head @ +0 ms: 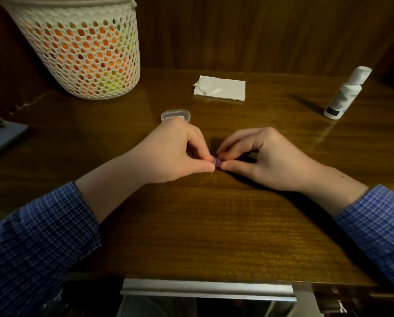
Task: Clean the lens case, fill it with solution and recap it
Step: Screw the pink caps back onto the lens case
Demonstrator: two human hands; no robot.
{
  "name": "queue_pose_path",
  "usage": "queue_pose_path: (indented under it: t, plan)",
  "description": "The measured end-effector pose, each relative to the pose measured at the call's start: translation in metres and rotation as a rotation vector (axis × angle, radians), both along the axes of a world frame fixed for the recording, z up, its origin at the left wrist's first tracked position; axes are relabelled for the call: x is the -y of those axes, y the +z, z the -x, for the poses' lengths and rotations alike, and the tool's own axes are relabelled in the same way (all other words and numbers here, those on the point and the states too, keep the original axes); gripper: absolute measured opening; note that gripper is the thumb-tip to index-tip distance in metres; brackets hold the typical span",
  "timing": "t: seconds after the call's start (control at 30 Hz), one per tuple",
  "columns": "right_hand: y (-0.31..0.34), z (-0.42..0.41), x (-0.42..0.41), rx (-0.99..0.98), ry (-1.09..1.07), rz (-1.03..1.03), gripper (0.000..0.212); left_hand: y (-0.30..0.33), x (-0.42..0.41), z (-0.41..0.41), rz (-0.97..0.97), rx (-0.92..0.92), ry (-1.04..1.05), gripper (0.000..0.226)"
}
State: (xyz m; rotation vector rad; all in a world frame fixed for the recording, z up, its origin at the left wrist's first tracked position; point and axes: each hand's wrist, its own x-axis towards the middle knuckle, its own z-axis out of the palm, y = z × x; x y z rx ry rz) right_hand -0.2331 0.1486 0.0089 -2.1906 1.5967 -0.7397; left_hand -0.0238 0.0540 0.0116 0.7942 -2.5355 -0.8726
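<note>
A small purple lens case (216, 162) sits low over the middle of the wooden table (214, 225), mostly hidden by fingers. My left hand (175, 152) pinches its left end between thumb and fingertips. My right hand (264, 156) pinches its right end the same way. A white solution bottle (344, 93) with a white cap stands upright at the far right. A folded white tissue (221, 88) lies at the back centre.
A small clear plastic box (175, 115) lies just beyond my left hand. A white mesh basket (81, 46) with orange and yellow contents stands at the back left. A grey flat object (1, 138) lies at the left edge. Wooden panelling closes off the back.
</note>
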Motion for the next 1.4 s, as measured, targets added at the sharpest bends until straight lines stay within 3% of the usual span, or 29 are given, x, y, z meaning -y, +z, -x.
queue_pose_path:
  t: [0.27,0.6,0.67,0.77,0.87,0.97,1.1,1.23,1.4]
  plan:
    - [-0.006,0.000,-0.003,0.082,-0.029,-0.005,0.009,0.002,-0.001,0.000,0.014,0.023,-0.001,0.007]
    - [-0.006,-0.005,-0.002,0.042,-0.016,0.029,0.008,-0.001,-0.001,-0.004,0.005,0.000,-0.033,0.008]
    - [-0.004,-0.004,-0.002,0.055,0.005,-0.006,0.010,-0.002,0.003,-0.008,0.081,-0.019,-0.040,0.010]
    - [-0.003,-0.002,0.002,0.168,-0.024,0.022,0.014,-0.002,0.023,-0.017,0.200,-0.187,0.166,0.005]
    - [-0.002,0.002,0.015,0.327,-0.115,0.092,0.011,-0.003,0.050,-0.025,0.269,-0.121,0.414,0.031]
    - [-0.003,0.003,0.040,0.396,-0.204,0.058,0.009,-0.010,0.063,-0.025,0.247,0.093,0.382,0.057]
    - [-0.011,-0.005,0.070,0.340,-0.277,0.098,0.011,-0.017,0.069,-0.019,0.197,0.091,0.326,0.049]
    - [-0.015,-0.006,0.071,0.143,-0.248,0.238,0.017,-0.019,0.066,-0.014,0.260,0.042,0.276,0.032]
    - [-0.010,-0.003,0.063,0.043,-0.107,0.403,0.018,-0.013,0.051,-0.003,0.013,-0.219,0.154,0.022]
